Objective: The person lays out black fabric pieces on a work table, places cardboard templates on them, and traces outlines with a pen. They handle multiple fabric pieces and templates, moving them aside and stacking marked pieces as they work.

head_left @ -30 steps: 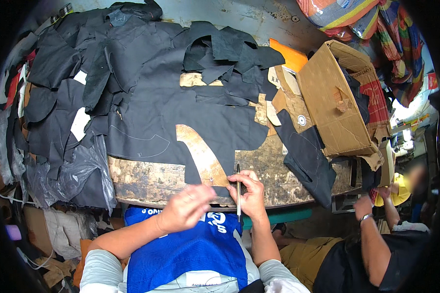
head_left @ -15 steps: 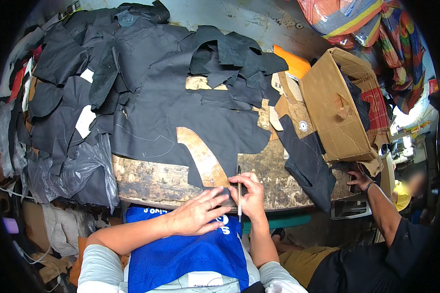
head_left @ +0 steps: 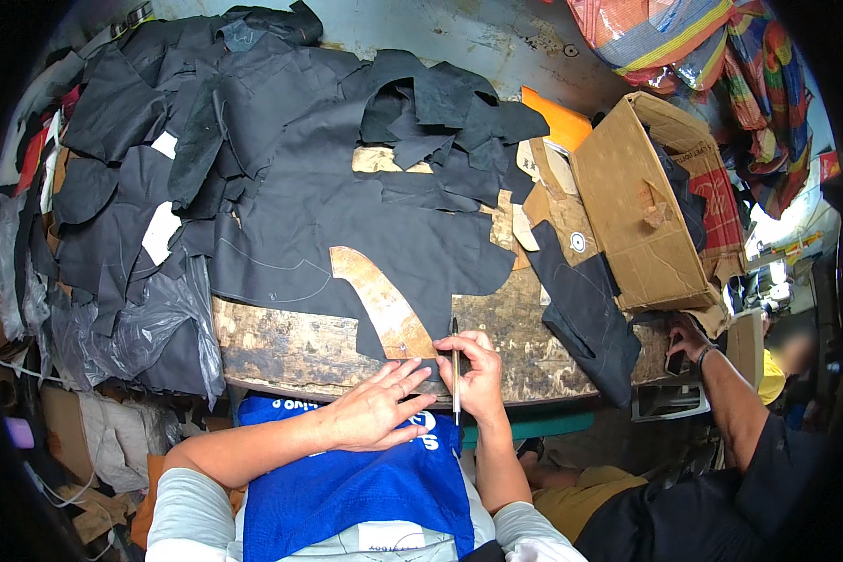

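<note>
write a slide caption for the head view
Right hand holding a pen beside a curved tan piece on black sheet material.

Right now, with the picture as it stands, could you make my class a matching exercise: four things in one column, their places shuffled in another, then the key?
Things
1. Pen
2. Curved brown piece
3. Cardboard box
4. Clear plastic sheeting

Places
A. Toward the right side of the table
B. On flat black material
C. At the table's left
D. In the right hand

Pairs: 1-D, 2-B, 3-A, 4-C
</note>
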`<state>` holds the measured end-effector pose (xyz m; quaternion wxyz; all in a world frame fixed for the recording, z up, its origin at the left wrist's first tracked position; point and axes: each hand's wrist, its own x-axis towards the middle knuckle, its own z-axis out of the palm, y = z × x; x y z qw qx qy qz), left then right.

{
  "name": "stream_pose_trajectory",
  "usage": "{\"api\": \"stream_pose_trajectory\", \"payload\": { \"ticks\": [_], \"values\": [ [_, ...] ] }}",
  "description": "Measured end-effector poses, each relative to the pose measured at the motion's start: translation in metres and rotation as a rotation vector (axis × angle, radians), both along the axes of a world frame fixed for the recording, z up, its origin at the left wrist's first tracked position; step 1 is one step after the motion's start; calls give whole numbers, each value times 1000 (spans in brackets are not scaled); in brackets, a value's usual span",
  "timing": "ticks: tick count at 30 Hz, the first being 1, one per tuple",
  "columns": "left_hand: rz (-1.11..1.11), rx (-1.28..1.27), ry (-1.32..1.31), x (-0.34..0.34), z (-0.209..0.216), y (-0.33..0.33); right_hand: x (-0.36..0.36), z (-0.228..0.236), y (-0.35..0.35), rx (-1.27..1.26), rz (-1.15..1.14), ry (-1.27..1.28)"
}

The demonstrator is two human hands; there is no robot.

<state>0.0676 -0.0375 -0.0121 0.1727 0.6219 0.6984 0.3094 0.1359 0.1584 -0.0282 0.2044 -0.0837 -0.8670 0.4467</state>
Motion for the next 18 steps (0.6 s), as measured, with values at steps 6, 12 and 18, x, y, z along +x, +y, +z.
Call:
{"api": "stream_pose_trajectory", "payload": {
  "ticks": [6,12,18],
  "values": [
    [32,-40,48,-1,2,1,1,-6,-1,-216,-68,53],
    [18,-67,32,-2,1,3,2,-3,1,-261,-81,39],
    [-5,-119,10,-2,0,6,1,1,1,-19,-26,-3]
  ]
}}
